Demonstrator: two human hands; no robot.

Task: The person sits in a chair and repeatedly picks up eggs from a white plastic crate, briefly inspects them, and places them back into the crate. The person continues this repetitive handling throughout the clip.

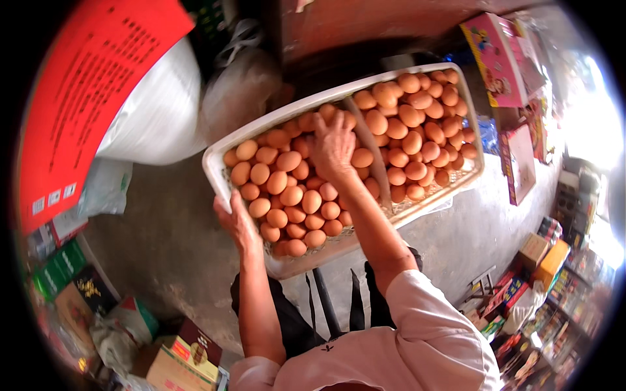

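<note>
A white plastic crate (293, 106) lies tilted in front of me, heaped with brown eggs (311, 201). A brownish strip (370, 140) divides the eggs into a left and a right part. At the crate's near left corner, my left hand (240, 225) grips the rim, thumb inside the edge. My right hand (333, 144) is down among the eggs of the left part, close to the divider. Its fingers curl round an egg at the far side; the palm's underside is hidden.
Beyond the crate's left end are a white sack (156, 107) and a red printed sheet (98, 85). Cartons (182, 365) stand at lower left. A pink box (495, 58) is at far right, above an open tray-like box (518, 163). Shelves of goods (574, 313) line the right.
</note>
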